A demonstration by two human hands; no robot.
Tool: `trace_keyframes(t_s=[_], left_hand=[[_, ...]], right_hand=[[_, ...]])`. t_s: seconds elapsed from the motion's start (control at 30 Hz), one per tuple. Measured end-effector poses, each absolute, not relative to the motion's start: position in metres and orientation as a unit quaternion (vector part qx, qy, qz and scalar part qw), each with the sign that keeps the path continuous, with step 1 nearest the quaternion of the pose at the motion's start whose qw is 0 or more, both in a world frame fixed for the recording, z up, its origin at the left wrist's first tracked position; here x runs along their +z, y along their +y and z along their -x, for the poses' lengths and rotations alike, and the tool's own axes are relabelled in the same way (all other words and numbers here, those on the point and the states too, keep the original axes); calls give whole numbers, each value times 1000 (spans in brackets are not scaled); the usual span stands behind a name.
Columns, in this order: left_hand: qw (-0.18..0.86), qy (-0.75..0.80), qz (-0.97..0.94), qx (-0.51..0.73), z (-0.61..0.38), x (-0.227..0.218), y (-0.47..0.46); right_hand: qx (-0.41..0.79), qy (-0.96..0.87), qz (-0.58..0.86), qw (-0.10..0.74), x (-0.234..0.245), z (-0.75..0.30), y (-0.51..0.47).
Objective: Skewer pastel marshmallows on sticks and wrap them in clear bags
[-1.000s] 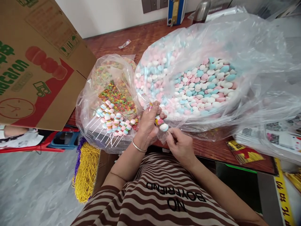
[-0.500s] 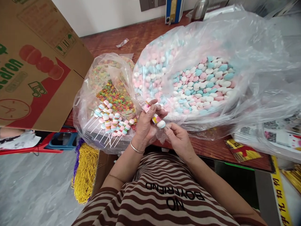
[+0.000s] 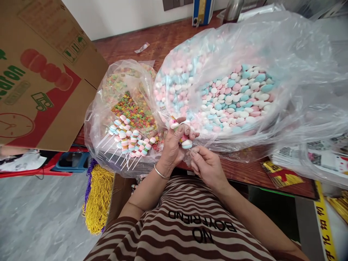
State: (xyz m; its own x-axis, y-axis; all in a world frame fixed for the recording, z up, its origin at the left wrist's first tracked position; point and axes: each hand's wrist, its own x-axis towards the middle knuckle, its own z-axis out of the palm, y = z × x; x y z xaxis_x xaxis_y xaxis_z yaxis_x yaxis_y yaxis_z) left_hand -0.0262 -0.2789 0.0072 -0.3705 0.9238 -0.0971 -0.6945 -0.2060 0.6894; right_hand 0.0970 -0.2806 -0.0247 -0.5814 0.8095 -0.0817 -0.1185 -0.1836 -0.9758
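A marshmallow candy skewer [image 3: 187, 144] in a printed clear wrapper lies across my left hand [image 3: 172, 146], whose fingers are curled round its middle and hide part of it. Just below its white and blue end, my right hand [image 3: 208, 165] pinches the stick and loose wrapper; the fingertips cover most of that spot. Left of my hands, several finished-looking marshmallow skewers [image 3: 133, 139] with white sticks rest on a clear bag [image 3: 94, 125] of small coloured gummies [image 3: 133, 112]. Beyond my hands a large plastic bag [image 3: 293, 47] holds pink, white and blue marshmallows [image 3: 231, 101].
At the left stands a cardboard box [image 3: 54, 72]. The dark red wooden table [image 3: 122, 43] carries a scrap of plastic [image 3: 142, 47]. Gold twist ties [image 3: 282, 174] lie at the right edge, near printed bags [image 3: 326, 156]. Gold beaded strands [image 3: 99, 199] hang low at the left.
My left fingers have closed further over the wrapped skewer, covering more of its middle. Both hands have shifted slightly, and the right one still pinches at the skewer's lower end.
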Motion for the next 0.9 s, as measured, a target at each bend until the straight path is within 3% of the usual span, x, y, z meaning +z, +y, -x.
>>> trace_keyframes(t_s=[0.07, 0.17, 0.53, 0.7, 0.8, 0.9], left_hand=[[550, 327, -172, 749, 24, 5, -280], [574, 313, -167, 738, 20, 2, -281], [615, 339, -222, 676, 50, 7, -284], [620, 363, -223, 659, 56, 7, -287], [624, 368, -211, 656, 49, 5, -288], [625, 383, -195, 652, 38, 3, -288]], right_hand=[[830, -390, 275, 288, -21, -94, -281], [899, -271, 224, 260, -18, -90, -277], [902, -231, 231, 280, -15, -95, -267], [915, -257, 213, 226, -17, -97, -267], [814, -414, 278, 297, -20, -98, -270], [497, -679, 369, 394, -23, -99, -270]])
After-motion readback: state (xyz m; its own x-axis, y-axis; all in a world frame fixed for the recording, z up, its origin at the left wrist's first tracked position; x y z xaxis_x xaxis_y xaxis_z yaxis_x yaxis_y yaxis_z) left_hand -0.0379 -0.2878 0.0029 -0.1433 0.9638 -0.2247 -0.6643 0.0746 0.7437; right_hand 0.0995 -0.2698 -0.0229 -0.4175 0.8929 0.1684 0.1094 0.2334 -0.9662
